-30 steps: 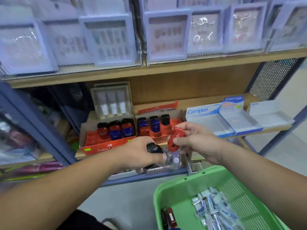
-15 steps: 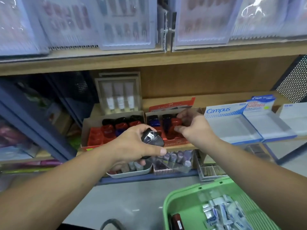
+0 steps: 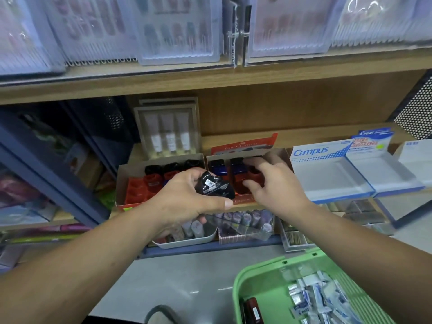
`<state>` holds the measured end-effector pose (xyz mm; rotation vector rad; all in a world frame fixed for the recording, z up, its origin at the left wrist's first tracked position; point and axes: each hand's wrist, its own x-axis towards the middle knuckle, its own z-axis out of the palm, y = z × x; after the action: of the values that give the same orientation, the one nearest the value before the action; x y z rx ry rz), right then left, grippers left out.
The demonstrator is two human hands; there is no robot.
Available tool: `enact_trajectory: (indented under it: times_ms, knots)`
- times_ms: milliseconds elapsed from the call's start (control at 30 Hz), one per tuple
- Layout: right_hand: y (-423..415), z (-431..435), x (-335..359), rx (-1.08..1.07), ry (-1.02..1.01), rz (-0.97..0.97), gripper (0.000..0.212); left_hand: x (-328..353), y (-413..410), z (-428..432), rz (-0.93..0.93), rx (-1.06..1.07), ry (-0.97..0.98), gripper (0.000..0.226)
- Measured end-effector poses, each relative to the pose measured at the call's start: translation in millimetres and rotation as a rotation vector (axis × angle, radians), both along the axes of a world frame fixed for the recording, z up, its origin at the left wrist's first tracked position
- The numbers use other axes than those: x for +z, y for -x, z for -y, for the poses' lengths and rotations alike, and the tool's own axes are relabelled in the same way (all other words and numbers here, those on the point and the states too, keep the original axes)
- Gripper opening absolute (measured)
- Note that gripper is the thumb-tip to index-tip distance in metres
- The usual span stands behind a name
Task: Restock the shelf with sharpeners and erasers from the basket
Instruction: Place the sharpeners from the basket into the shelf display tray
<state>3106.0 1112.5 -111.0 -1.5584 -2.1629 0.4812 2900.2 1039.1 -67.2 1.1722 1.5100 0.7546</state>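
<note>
My left hand (image 3: 184,202) grips a black sharpener (image 3: 215,185) with a barcode label, in front of the shelf. My right hand (image 3: 275,183) reaches into the right Faber-Castell display box (image 3: 243,201), its fingers spread and loose around a red sharpener (image 3: 239,183) standing in a slot. Blue sharpeners (image 3: 217,166) fill that box's back row. The left display box (image 3: 121,183) holds black and red sharpeners. At the bottom right, the green basket (image 3: 257,267) contains several wrapped erasers (image 3: 315,298) and a dark red sharpener (image 3: 253,309).
White and blue Campus trays (image 3: 327,178) stand right of the sharpener boxes. A boxed set of tubes (image 3: 168,134) stands behind the left box. Small bins of stationery (image 3: 243,225) sit on the lower ledge. Packaged goods line the shelf above.
My right hand carried the red sharpener from in front of me into the right display box and has loosened its fingers round it. My left hand rose slightly with the black sharpener.
</note>
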Motion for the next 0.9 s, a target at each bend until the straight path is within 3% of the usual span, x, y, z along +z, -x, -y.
enact_trajectory:
  times_ms: [67, 133, 233, 433, 533, 733, 900]
  knots:
    - [1, 12, 14, 0.004, 0.071, -0.211, 0.026, 0, 1, -1, 0.0, 0.003, -0.005, 0.054]
    - [5, 26, 31, 0.06, 0.397, -0.535, 0.018, -1, 0, 0, 0.0, -0.005, -0.008, 0.056]
    - [11, 42, 40, 0.173, 0.697, -0.735, 0.028, -2, -2, 4, -0.006, -0.025, -0.018, 0.059]
    - [9, 50, 34, -0.003, 0.772, -0.939, 0.021, 5, 9, 9, -0.02, -0.056, -0.04, 0.064]
    - [-2, 51, 33, -0.077, 0.864, -1.067, 0.022, 9, 20, 11, -0.036, -0.072, -0.036, 0.047]
    - [-11, 55, 22, -0.094, 0.826, -1.045, 0.027, 10, 2, 16, -0.032, -0.115, -0.023, 0.027]
    - [-16, 36, 26, -0.154, 0.763, -1.15, 0.034, 3, -13, 1, -0.01, -0.043, -0.049, 0.024]
